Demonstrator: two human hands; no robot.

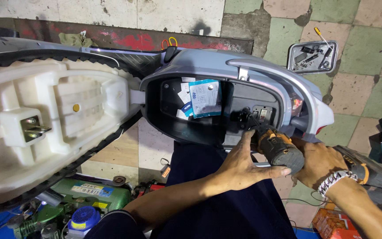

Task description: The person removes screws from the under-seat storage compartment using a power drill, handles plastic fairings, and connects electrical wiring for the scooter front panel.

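A: From the head camera, what's in hand?

B: A cordless drill [279,148], orange and dark grey. The right hand [317,163] has its fingers closed around the grip; the left hand [239,166] has its fingers wrapped round the drill's body to steady it. The tip sits at a fitting on the rear ledge of the scooter's storage compartment [186,110], just by a small black part.

A: So which step?

B: I'd judge a fastener is being driven or loosened there. The next move likely calls for keeping the bit square on the screw head and firm downward pressure.

A: And the materials?

B: The compartment is matt black plastic, deep and rounded, with a blue-and-white packet [205,98] and papers inside. The lifted seat [45,119] shows a cream moulded underside, ribbed, with a metal latch. The body panel [261,71] is smooth, glossy silver. A small metal tray [293,59] of bits lies on the worn tiled floor [368,88].
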